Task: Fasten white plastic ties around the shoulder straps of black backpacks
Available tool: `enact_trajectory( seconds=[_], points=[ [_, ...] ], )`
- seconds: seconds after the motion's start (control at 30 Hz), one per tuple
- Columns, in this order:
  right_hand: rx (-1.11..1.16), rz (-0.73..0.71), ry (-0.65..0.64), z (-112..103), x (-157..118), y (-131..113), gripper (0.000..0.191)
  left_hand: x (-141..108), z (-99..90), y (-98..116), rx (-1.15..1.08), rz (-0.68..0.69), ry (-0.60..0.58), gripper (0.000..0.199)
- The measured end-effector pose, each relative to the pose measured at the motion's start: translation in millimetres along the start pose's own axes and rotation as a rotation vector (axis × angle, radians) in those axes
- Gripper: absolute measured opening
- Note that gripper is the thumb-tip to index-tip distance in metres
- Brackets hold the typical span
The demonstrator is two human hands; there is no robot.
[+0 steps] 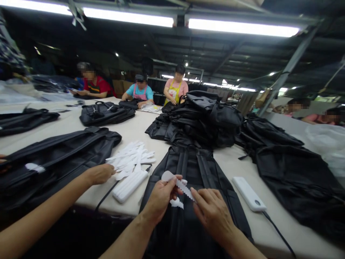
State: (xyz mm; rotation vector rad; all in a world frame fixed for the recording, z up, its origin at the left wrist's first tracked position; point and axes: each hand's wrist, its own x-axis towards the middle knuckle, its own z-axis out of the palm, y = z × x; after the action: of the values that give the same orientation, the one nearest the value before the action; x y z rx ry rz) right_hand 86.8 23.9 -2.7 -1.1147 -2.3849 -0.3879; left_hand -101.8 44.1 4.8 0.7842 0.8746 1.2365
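**Holding one white serrated strip [184,187] over a black backpack [185,169]**

Tabletop [113,138]: long, cream-coloured, running away from the wearer and carrying everything listed here.

Heap of black backpacks [205,118]: stacked at centre, directly beyond the black backpack, which lies flat with its straps upward and hangs over the near edge.

Flat black bags, three: one large at left [59,158], one large at right [296,180], one farther along the tabletop [106,113].

Workers at the far end, three [140,91]: standing or seated in coloured tops, two wearing aprons, hands busy at their own bags and papers.

Co-worker's arm and hand [99,174]: entering from the lower left, hand resting just beside the pile of white strips [129,158], a loose overlapping heap.

Person's left hand [161,198]: above the black backpack, fingers [176,178] clenched around the white serrated strip, a rounded end showing beyond them.

Person's right hand [212,212]: beside the left, fingers [201,192] extended to the strip's far tip; whether they grip it cannot be told.

Second white strip [176,203]: just below the left hand, partly hidden.

Ribbed white block [130,186]: on the tabletop, touching the pile's near edge, with a black cord [107,194].

Smooth white block [249,193]: at right, trailing a black cable [277,226].
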Motion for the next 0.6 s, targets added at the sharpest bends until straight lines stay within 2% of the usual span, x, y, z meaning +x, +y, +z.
enact_trajectory(
  seconds=[0.1,0.2,0.27,0.33,0.43,0.6],
  points=[
    [0.180,0.127,0.014,-16.3,-19.6,3.9,0.044,-9.2,15.5,-1.8,0.015,-0.094,-0.083,0.032],
    [0.379,0.324,0.045,-32.5,-25.9,9.5,0.041,-16.7,29.0,-5.7,-0.036,-0.218,-0.182,0.029],
    [0.584,0.462,0.003,-41.8,-22.5,13.5,0.036,-20.8,37.7,-10.7,-0.069,-0.304,-0.226,0.027],
    [0.835,0.574,-0.092,-48.2,-17.2,17.5,0.032,-24.7,46.6,-17.3,-0.087,-0.394,-0.259,0.025],
    [1.135,0.679,-0.190,-50.0,-14.9,21.4,0.028,-29.6,59.9,-28.9,-0.088,-0.491,-0.307,0.022],
    [1.431,0.893,-0.236,-40.5,-33.4,21.3,0.022,-33.3,79.8,-49.7,-0.041,-0.514,-0.345,0.014]
  ],
)
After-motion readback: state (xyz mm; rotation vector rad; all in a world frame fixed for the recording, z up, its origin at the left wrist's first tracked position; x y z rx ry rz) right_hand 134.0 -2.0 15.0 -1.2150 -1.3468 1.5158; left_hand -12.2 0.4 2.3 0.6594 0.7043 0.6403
